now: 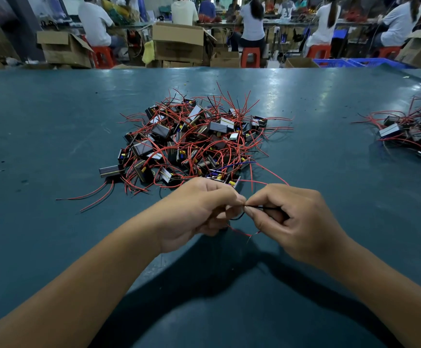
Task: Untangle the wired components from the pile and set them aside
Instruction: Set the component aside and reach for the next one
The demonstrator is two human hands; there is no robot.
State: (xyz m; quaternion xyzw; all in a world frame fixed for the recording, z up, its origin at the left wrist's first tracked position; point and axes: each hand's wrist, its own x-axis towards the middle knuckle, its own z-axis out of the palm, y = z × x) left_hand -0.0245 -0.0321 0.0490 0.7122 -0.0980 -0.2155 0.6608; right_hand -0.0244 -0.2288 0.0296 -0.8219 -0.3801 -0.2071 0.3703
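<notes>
A tangled pile of small black wired components [194, 139] with red and black leads lies mid-table. Just in front of it, my left hand [199, 209] and my right hand [287, 217] meet fingertip to fingertip. Both pinch the same thin black wire [267, 208], which runs across my right palm. A red wire [242, 232] loops below my fingers and another red lead runs from my right hand back toward the pile. The component these wires belong to is hidden behind my left hand. A smaller heap of separated components [415, 134] sits at the far right.
The dark green table [53, 146] spreads wide on both sides of the pile. Loose red leads [91, 197] trail out at the pile's front left. Beyond the far edge are cardboard boxes [179, 43], red stools and seated people at other benches.
</notes>
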